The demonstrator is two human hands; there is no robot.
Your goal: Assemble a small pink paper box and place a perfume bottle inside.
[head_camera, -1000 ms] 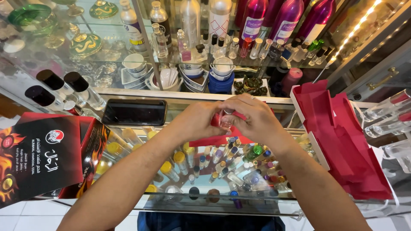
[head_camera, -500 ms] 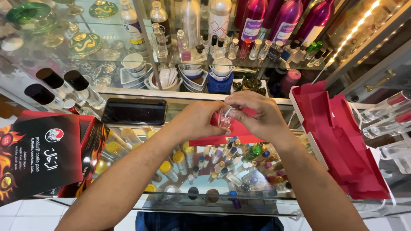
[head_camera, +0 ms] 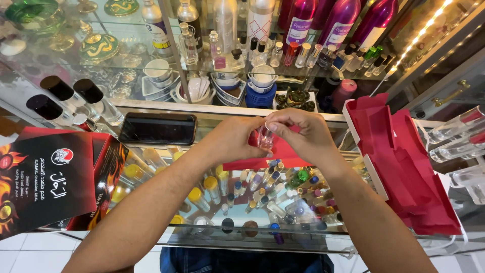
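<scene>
Both hands are remaining raised over the glass counter (head_camera: pixel 212 126). The left hand (head_camera: pixel 237 139) and right hand (head_camera: pixel 303 134) are pinching a small clear bottle (head_camera: pixel 264 137), possibly its cap, unmoved since earlier.

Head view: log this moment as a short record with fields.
Left hand: grips the small clear glass bottle from the left
Right hand: fingertips pinch the bottle's top
Under the hands: red paper sheet on the glass counter
Left of hands: black phone, screen dark, lying flat
Far left: black and red printed box
Right: open red box lined with red paper
</scene>
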